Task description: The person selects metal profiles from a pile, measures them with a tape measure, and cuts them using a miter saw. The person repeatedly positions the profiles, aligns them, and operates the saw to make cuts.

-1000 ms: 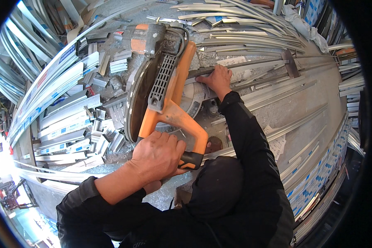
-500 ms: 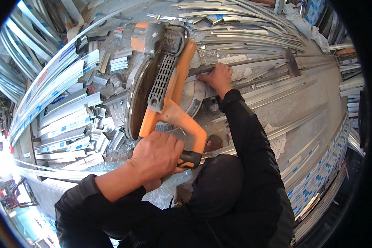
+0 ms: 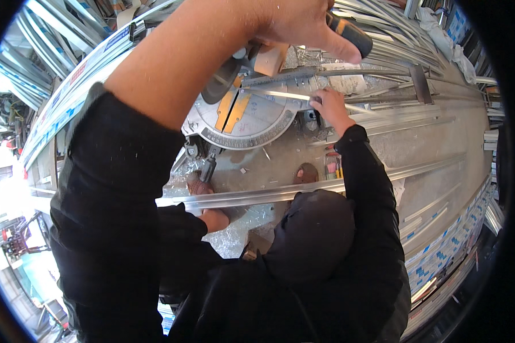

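My left hand (image 3: 303, 26) is raised at the top, closed around the black-and-orange handle (image 3: 352, 35) of a miter saw. My left forearm crosses in front of most of the saw head, with part of its blade side (image 3: 220, 83) showing below. Under it lies the saw's round metal turntable (image 3: 266, 117), with a yellow slotted insert (image 3: 233, 111). My right hand (image 3: 332, 107) pinches the right end of a thin, light metal strip (image 3: 277, 93), which lies across the turntable near the fence (image 3: 292, 75).
Long metal profiles (image 3: 377, 28) are piled at the far right, and more (image 3: 57, 123) lean at the left. A long profile (image 3: 252, 197) runs across in front of my legs. Below the saw are a brown shoe (image 3: 306, 173) and scattered offcuts; small tools (image 3: 333, 166) lie by my right sleeve.
My left hand has lifted the saw head up and away by its handle, uncovering the turntable. My right hand has shifted slightly right and nearer, now holding the thin strip's end.
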`<act>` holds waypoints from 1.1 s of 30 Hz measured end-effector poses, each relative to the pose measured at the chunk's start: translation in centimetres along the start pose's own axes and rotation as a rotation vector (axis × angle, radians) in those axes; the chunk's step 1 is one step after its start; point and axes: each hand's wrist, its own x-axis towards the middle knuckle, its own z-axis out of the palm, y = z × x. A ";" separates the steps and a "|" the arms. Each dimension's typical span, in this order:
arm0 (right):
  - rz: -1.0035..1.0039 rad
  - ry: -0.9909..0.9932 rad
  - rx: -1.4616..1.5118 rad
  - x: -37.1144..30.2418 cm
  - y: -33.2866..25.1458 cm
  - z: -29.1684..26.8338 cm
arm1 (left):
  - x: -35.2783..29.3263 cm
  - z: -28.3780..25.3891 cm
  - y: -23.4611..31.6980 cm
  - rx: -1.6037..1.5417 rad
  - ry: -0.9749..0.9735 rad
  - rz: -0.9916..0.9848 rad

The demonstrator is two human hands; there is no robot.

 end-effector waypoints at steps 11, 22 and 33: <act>-0.149 0.082 0.054 -9.4 -4.0 1.0 | -2.0 1.9 -1.2 0.068 0.046 0.181; -0.274 -0.049 0.052 -4.9 -13.3 3.7 | -4.2 2.9 -0.2 0.091 -0.127 0.157; -0.420 -0.314 0.147 -7.1 -21.0 -0.2 | -6.5 5.3 1.0 0.000 -0.135 0.123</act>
